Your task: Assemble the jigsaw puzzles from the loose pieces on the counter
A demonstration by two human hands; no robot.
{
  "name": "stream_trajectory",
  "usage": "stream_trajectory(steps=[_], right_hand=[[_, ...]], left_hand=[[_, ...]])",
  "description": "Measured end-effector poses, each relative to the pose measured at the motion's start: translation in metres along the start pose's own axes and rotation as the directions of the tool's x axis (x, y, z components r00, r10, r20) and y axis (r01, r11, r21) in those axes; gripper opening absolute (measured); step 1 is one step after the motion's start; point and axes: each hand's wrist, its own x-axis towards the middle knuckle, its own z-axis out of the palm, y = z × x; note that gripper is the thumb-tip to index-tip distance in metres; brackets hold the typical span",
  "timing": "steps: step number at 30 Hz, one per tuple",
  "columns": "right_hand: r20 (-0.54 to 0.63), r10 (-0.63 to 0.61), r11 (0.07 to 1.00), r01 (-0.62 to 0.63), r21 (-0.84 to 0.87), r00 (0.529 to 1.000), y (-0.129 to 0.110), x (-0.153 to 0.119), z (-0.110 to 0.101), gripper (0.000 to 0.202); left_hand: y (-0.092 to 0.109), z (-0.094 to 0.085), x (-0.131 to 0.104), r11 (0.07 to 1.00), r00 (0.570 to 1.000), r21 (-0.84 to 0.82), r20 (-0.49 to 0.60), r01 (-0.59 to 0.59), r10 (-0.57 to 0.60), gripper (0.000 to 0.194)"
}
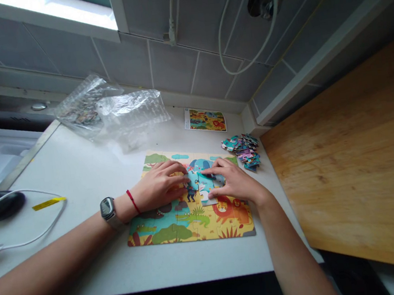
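An assembled animal jigsaw puzzle (193, 231) with a lion, crocodile and elephant lies flat on the white counter. Over its middle are a few loose blue-and-white puzzle pieces. My left hand (162, 185), with a watch and red cord at the wrist, pinches a light-blue puzzle piece (193, 180) by its left side. My right hand (235, 181) grips another puzzle piece (206, 184), with a white shape on it, between thumb and fingers from the right. The two pieces meet edge to edge; whether they interlock I cannot tell. Fingers partly cover both.
Loose puzzle pieces are heaped (244, 150) at the back right, near a picture card (205, 119). Crumpled clear plastic bags (131, 110) lie at the back left. A black mouse (1, 205) and white cable (45, 231) sit left. A wooden board (359, 156) borders the counter's right.
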Motion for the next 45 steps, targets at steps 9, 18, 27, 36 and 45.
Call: stream_trajectory(steps=[9,18,27,36,45], right_hand=[[-0.008,-0.007,1.0,0.007,0.029,1.0,0.002,0.001,0.001,0.069],[-0.078,0.033,0.999,-0.03,0.041,0.996,0.004,0.009,0.006,0.054],[-0.154,0.043,0.994,-0.026,0.11,0.987,0.01,0.012,0.013,0.036],[-0.283,-0.002,0.991,0.041,0.129,0.959,0.016,0.01,0.02,0.03],[-0.741,0.133,0.963,-0.262,-0.059,0.658,0.037,0.006,0.008,0.032]], left_hand=[[0.001,0.003,0.001,0.999,0.999,0.017,-0.026,0.041,-0.04,0.02],[0.003,-0.003,0.001,0.998,0.999,0.022,-0.001,0.05,-0.05,0.022],[0.002,-0.001,0.0,0.999,0.999,-0.009,0.023,0.032,-0.032,0.018],[0.001,-0.001,0.0,0.999,0.999,-0.023,0.013,-0.04,0.04,0.021],[-0.013,-0.004,-0.004,0.993,0.993,0.059,-0.055,0.107,-0.104,0.035]])
